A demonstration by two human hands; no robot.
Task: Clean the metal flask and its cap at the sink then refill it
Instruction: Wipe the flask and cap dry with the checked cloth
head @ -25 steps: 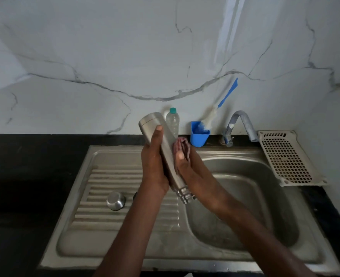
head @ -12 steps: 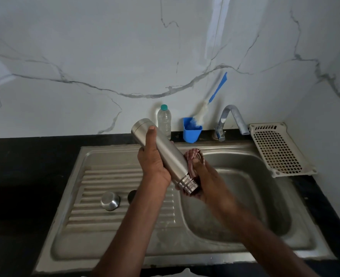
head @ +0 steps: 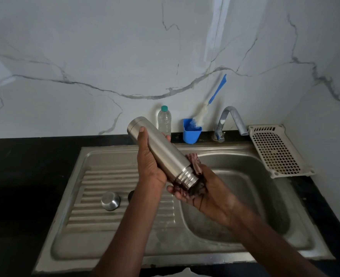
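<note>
Marble wall [head: 105,56], white with grey veins, fills the top of my view, and a black counter [head: 25,176] runs below it around a steel sink [head: 265,196] with a ribbed drainboard [head: 113,176] on its left.

Along the back edge I see a clear plastic bottle [head: 164,121] with a green top, a blue cup [head: 191,133] holding a brush [head: 209,105] with a blue handle, and a bent steel tap [head: 232,121]. A cream plastic rack [head: 275,150] lies tilted at the sink's right corner. On the drainboard rests the flask's cap [head: 110,200], and a small dark thing just beside it is mostly hidden by my left forearm; I cannot tell what it is.

My left hand [head: 150,166] grips the metal flask [head: 161,150] around its body, thumb laid along the side, fingers wrapped behind. It is held in the air over the join of drainboard and basin, tilted, base up toward the wall and threaded mouth down to the right. My right hand [head: 203,190] cups under that mouth, fingers curled round a wet reddish cloth [head: 194,161] pressed against the neck. The flask hides part of the plastic bottle.
</note>
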